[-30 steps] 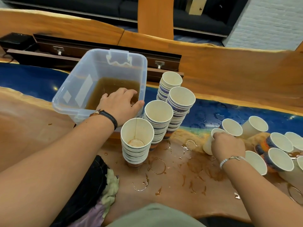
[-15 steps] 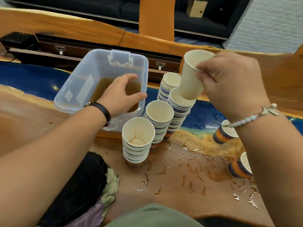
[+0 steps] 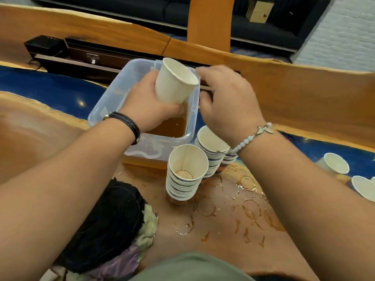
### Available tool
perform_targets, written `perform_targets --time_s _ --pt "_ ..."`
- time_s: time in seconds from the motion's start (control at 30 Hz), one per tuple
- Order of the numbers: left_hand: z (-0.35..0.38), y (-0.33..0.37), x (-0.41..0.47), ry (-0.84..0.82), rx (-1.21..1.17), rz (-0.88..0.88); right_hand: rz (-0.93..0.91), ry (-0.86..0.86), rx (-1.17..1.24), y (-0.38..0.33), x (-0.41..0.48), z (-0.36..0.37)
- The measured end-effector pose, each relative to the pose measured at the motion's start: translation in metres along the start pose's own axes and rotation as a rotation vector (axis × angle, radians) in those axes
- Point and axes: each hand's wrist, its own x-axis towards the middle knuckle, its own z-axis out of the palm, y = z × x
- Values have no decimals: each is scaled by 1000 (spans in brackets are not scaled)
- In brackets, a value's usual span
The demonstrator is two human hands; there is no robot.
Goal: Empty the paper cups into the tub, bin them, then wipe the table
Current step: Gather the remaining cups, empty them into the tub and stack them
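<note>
Holding white paper cup [image 3: 174, 84] tilted over tub [image 3: 105, 102], left hand [image 3: 146, 106].

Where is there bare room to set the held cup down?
Bare wood left of the tub, beyond the cloths; also the far plank right of the tub. Crowded: stacks beside the tub, wet rings before them, loose cups at right edge.

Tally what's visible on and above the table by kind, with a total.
tub: 1
paper cup in left hand: 1
cup stacks: 3 (one partly hidden)
loose cups at right: 2 (edge sliver uncounted)
cloth pile: 1
Total: 8
</note>
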Motion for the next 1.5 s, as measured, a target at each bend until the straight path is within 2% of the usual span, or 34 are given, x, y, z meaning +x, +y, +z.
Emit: perform_targets --time_s 0.1,0.2,0.33,0.5,0.83,0.9,0.97,1.0,1.13,1.3,1.4,1.5 --pt "-14 -13 2 -35 268 -29 -41 -365 -309 6 -12 23" --pt "-24 -17 3 -50 444 -32 -61 -626 -398 8 -24 39" --pt "-32 -19 8 -68 691 -66 -69 -639 -384 11 -27 39" --pt "-36 -16 15 -218 985 -104 -57 -662 -345 13 -27 38" --pt "-35 -8 22 -297 1155 -119 -67 -649 -368 13 -26 39" --pt "-35 -6 20 -276 1136 -89 -73 -672 -384 14 -25 39" --pt "-33 -4 17 -240 976 -38 -72 -650 -332 16 -24 37" --pt "-31 -1 13 -222 837 -9 -51 -580 -253 17 -24 35" --pt "-13 7 -3 -157 291 138 109 -61 139 14 -25 22" --pt "17 0 -18 -212 -51 272 43 76 63 13 -31 3" --pt "28 -10 -17 -116 -42 253 49 54 -38 17 -39 -15" --pt "37 -20 -11 -16 337 212 47 -44 -135 23 -46 -25"
